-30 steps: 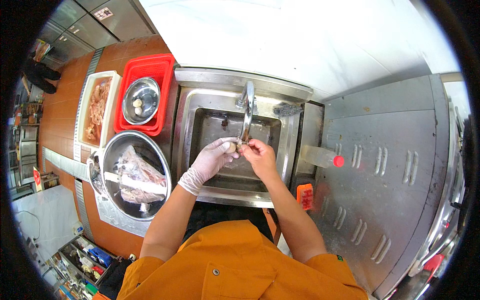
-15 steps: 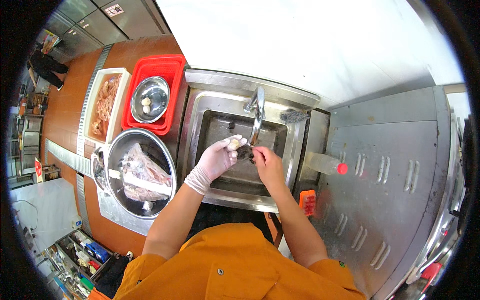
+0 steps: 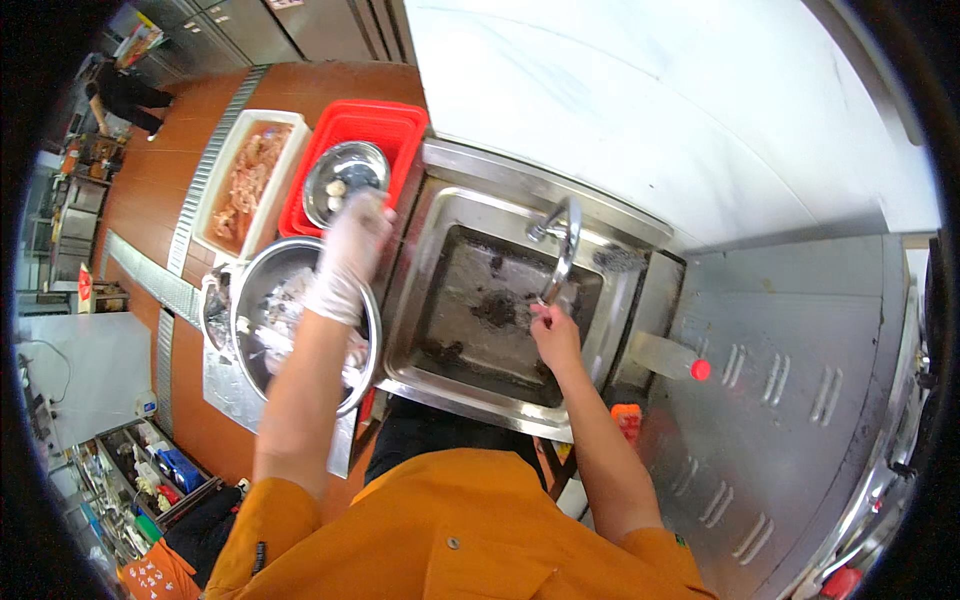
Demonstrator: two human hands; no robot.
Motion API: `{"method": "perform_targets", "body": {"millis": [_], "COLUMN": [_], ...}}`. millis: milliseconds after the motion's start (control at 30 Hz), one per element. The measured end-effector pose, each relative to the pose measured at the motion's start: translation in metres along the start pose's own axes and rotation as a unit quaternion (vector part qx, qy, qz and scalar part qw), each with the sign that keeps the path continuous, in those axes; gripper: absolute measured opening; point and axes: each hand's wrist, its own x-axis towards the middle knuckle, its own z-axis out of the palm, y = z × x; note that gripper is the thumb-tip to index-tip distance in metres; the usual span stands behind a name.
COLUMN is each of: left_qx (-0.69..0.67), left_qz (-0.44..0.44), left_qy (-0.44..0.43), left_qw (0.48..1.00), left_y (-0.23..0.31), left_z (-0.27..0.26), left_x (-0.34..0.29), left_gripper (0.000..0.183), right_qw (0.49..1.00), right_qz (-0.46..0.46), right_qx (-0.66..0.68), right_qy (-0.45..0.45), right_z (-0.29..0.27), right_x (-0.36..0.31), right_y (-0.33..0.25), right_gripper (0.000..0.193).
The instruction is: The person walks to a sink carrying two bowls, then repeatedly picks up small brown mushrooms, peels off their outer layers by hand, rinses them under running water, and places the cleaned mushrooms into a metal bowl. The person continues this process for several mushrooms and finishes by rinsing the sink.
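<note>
My left hand [image 3: 357,238], in a white glove, reaches over the near edge of a small steel bowl [image 3: 368,165]. Its fingers are blurred and bunched, and I cannot see what is in them. Inside that bowl lie small pale rounded lumps [image 3: 336,190]. Under the left forearm stands a big steel bowl [image 3: 374,350] with large pale pieces that look like fish or meat. My bare right hand [image 3: 553,330] is closed just below the mouth of the curved tap [image 3: 574,235], over the sink. What its fingers pinch is too small to make out.
The small bowl sits in a red plastic basket [image 3: 408,122], beside a white tub [image 3: 298,128] of pinkish meat in liquid. Dark scraps lie in the steel sink [image 3: 412,330]. A scouring pad [image 3: 620,258], a clear bottle [image 3: 660,355] and an orange item [image 3: 627,420] are on the right.
My left hand has gone from beside the right hand over the sink, with a pale lump, leftward to the small bowl. The right hand remains near the tap. The whole view has shifted.
</note>
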Motion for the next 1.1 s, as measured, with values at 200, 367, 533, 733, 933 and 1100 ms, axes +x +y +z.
{"method": "perform_targets", "body": {"millis": [200,367,533,733,933,1100], "left_qx": [-0.132,-0.132,-0.112,-0.138,-0.294,-0.327], "left_qz": [-0.207,-0.165,-0.249,-0.302,-0.264,-0.270], "left_qy": [0.040,-0.043,-0.163,-0.241,-0.264,-0.189], "left_qw": [0.969,0.977,0.948,0.912,0.880,0.886], "left_y": [0.029,0.031,-0.006,-0.042,-0.012,0.008], "left_z": [-0.010,0.057,0.093,0.112,0.148,0.170], "left_x": [0.011,-0.066,-0.136,-0.135,-0.114,-0.113], "left_gripper": [0.063,0.066,0.056,0.052,0.040,0.033], "right_qw": [0.955,0.885,0.870,0.840,0.894,0.879], "right_qz": [0.107,0.107,0.119,0.186,0.022,0.001], "right_qx": [-0.268,-0.357,-0.339,0.486,0.441,0.476], "right_qy": [-0.071,-0.278,-0.338,-0.153,-0.078,0.030], "right_z": [0.043,0.094,0.103,0.056,0.003,0.007], "right_x": [0.018,0.012,0.003,0.028,0.019,0.020], "right_y": [0.068,0.101,0.119,0.020,-0.063,-0.069], "right_gripper": [0.061,0.060,0.046,0.034,0.029,0.023]}}
